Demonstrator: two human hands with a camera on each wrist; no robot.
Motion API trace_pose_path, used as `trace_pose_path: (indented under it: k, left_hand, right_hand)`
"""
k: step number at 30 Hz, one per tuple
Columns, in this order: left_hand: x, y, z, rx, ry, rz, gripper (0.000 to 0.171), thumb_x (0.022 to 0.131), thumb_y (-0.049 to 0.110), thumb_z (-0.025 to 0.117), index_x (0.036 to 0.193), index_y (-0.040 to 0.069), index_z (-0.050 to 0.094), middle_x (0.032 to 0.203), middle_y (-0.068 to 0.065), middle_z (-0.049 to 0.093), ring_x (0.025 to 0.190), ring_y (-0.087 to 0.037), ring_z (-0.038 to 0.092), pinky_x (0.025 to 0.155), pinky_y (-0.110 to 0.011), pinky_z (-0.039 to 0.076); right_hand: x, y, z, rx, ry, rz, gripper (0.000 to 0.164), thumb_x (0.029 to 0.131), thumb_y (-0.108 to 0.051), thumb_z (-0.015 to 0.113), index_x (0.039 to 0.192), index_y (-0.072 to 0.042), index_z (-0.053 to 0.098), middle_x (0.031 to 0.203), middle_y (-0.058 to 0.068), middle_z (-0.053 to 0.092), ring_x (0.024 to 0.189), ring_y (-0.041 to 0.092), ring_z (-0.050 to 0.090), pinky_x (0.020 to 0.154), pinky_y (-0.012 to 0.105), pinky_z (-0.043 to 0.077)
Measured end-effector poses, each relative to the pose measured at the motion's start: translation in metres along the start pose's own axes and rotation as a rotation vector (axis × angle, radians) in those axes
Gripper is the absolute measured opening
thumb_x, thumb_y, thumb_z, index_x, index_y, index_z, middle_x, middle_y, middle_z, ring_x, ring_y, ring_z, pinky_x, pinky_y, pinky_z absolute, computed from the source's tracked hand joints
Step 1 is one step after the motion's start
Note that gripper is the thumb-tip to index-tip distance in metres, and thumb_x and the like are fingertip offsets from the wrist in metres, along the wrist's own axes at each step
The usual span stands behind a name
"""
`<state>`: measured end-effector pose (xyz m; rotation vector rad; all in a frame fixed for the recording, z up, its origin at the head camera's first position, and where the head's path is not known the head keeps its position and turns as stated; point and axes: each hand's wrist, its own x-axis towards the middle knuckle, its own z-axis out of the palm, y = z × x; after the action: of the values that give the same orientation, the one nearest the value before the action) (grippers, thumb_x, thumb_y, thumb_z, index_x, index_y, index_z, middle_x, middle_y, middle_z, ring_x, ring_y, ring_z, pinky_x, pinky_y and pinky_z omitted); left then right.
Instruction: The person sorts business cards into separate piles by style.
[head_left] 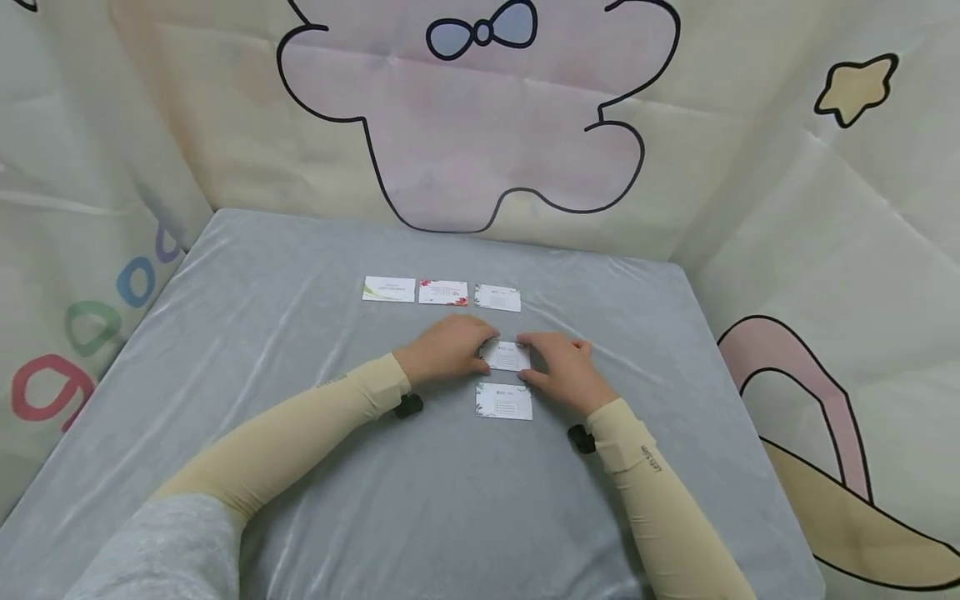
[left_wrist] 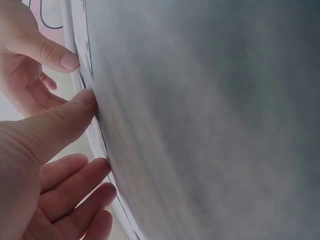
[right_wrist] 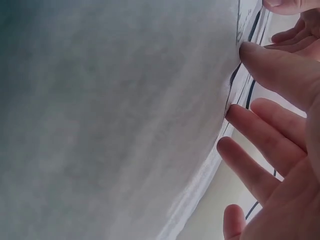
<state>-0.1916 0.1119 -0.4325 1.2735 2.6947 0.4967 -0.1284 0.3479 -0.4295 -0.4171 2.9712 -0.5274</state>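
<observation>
A white card (head_left: 506,356) with small dark print and leaf marks at its corner lies level between my two hands. My left hand (head_left: 450,348) holds its left end, the thumb at the near corner and a finger at the far one. Opposite it, my right hand (head_left: 566,371) holds the right end in the same way. In both wrist views the card is seen almost edge-on, close over the cloth, with thumb and fingertips at its edge. A matching white card (head_left: 504,402) lies just nearer, and another alike card (head_left: 497,297) lies beyond.
Left of the far card, in one row, lie a card with red flowers (head_left: 443,292) and a card with a green curve (head_left: 388,289). Grey cloth (head_left: 315,275) covers the table. Printed curtains (head_left: 795,208) stand around its back and sides.
</observation>
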Motion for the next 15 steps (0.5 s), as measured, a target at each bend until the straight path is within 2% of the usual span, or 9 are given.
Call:
trace_pose_path:
  k: [7, 15]
  left_hand:
    - [0.0017, 0.0000, 0.0049, 0.005, -0.015, -0.040, 0.061, 0.085, 0.036, 0.081, 0.136, 0.009, 0.062, 0.128, -0.005, 0.068, 0.118, -0.020, 0.063, 0.105, -0.038, 0.048]
    - [-0.0002, 0.0000, 0.0007, -0.012, -0.030, -0.076, 0.061, 0.085, 0.036, 0.081, 0.136, 0.008, 0.061, 0.128, -0.005, 0.066, 0.118, -0.019, 0.061, 0.105, -0.037, 0.048]
  right_hand:
    - [0.0034, 0.0017, 0.0039, 0.016, -0.010, 0.025, 0.061, 0.087, -0.035, 0.079, 0.143, -0.022, 0.055, 0.143, 0.001, 0.060, 0.133, 0.025, 0.054, 0.095, 0.054, 0.025]
    - [0.0054, 0.0009, 0.0019, 0.046, -0.016, 0.025, 0.062, 0.087, -0.034, 0.079, 0.142, -0.021, 0.056, 0.142, 0.003, 0.060, 0.133, 0.026, 0.054, 0.095, 0.053, 0.024]
